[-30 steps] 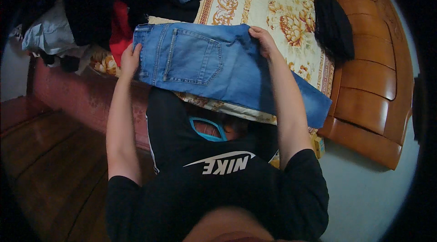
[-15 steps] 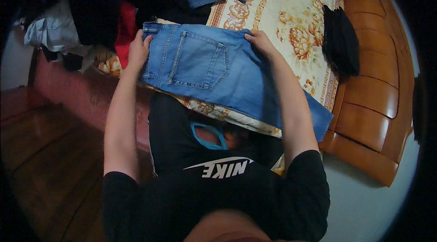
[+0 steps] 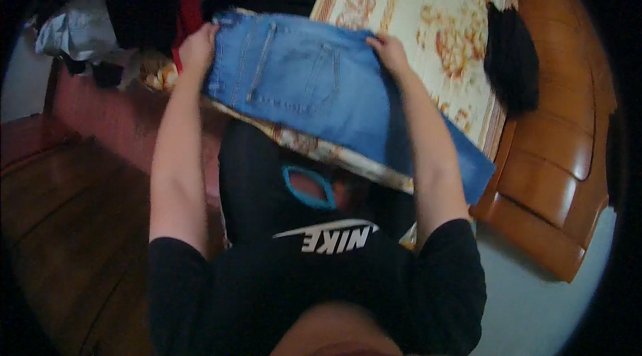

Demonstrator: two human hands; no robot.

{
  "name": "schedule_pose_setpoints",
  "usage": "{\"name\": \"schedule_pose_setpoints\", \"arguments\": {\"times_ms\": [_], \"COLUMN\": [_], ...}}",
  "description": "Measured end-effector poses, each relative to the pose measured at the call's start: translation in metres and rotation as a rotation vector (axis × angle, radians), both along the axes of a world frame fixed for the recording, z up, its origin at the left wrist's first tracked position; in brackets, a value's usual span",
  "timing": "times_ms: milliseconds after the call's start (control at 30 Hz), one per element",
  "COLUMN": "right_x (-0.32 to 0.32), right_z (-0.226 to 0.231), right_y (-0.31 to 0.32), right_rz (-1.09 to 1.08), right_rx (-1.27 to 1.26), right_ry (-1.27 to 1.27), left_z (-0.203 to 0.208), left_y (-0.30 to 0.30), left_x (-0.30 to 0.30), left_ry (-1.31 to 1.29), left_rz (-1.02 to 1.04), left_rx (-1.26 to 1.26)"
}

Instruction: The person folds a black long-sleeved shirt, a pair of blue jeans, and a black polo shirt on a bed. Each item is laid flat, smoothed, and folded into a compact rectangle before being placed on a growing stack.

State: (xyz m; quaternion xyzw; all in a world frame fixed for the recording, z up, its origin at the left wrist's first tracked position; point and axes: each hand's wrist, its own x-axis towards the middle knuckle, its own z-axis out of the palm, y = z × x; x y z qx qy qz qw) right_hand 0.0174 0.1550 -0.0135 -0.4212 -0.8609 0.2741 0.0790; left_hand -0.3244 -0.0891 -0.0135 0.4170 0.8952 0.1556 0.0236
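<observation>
A pair of blue jeans [image 3: 294,68], folded lengthwise with a back pocket facing up, lies across the near edge of a bed. My left hand [image 3: 198,49] grips the jeans at the waistband end. Farther along the upper edge, my right hand [image 3: 389,55] pinches the denim between thumb and fingers. The leg end slants down to the right, passing under my right forearm toward the wooden headboard [image 3: 548,155]. Motion blurs the picture somewhat.
The bed has a cream floral cover [image 3: 401,15]. Dark folded clothing [image 3: 511,58] lies beside the headboard. At the far left are a dark heap of clothes, a red garment [image 3: 189,18] and a light grey garment [image 3: 77,31]. Wooden floor [image 3: 80,235] shows at lower left.
Both hands have moved slightly away from me, drawing the jeans' upper edge farther up the bed. The grips look the same, and the view has shifted a little.
</observation>
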Motion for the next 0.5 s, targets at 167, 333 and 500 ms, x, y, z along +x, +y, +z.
{"name": "schedule_pose_setpoints", "arguments": {"times_ms": [167,333,500], "right_x": [0.043,0.083,0.084], "right_z": [0.014,0.035,0.009], "right_y": [-0.043,-0.191,-0.218], "right_rz": [-0.083,0.136,0.238], "right_rx": [0.664,0.372,0.334], "right_ry": [0.133,0.051,0.006], "left_z": [0.001,0.011,-0.018], "left_y": [-0.035,-0.081,-0.090], "left_x": [0.002,0.061,0.037], "left_ry": [-0.233,-0.104,-0.312], "left_rz": [0.040,0.154,0.113], "left_rx": [0.375,0.319,0.383]}}
